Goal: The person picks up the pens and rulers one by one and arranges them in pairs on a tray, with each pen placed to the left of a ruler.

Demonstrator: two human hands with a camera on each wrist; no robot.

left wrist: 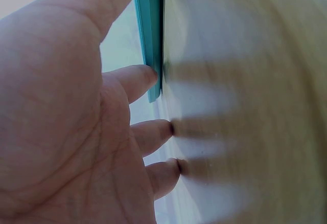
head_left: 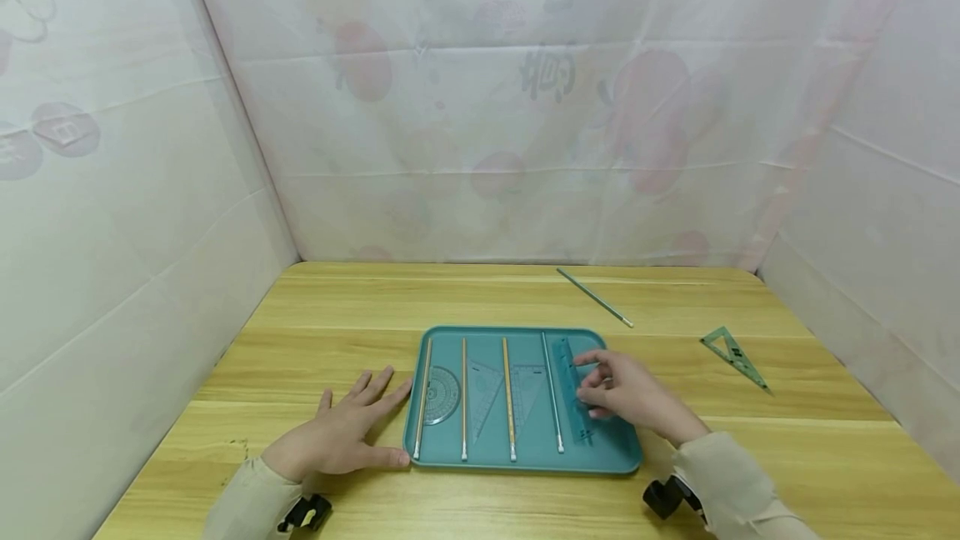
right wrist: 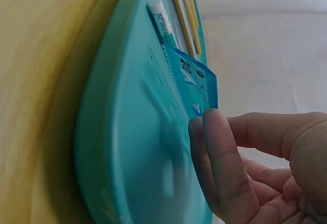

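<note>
A blue-green rectangular tray (head_left: 615, 465) lies on the wooden table. My right hand (head_left: 626, 390) is over its right side and pinches the long edge of a translucent blue ruler (right wrist: 194, 78), which is tilted up from the tray floor. Just left of the ruler lies a green pencil (head_left: 552, 394) with a white eraser end. My left hand (head_left: 345, 432) rests spread at the tray's left edge, its thumb and forefinger against the rim. Further left in the tray lie yellowish pencils (head_left: 464, 398), a clear protractor (head_left: 444, 397) and two clear set squares (head_left: 486, 390).
Behind the tray, another green pencil (head_left: 595, 297) lies slantwise on the table (head_left: 360, 298). A green set square (head_left: 738, 361) with a triangular cut-out lies to the right. Pale printed cloth (head_left: 480, 132) encloses the table at the back and both sides.
</note>
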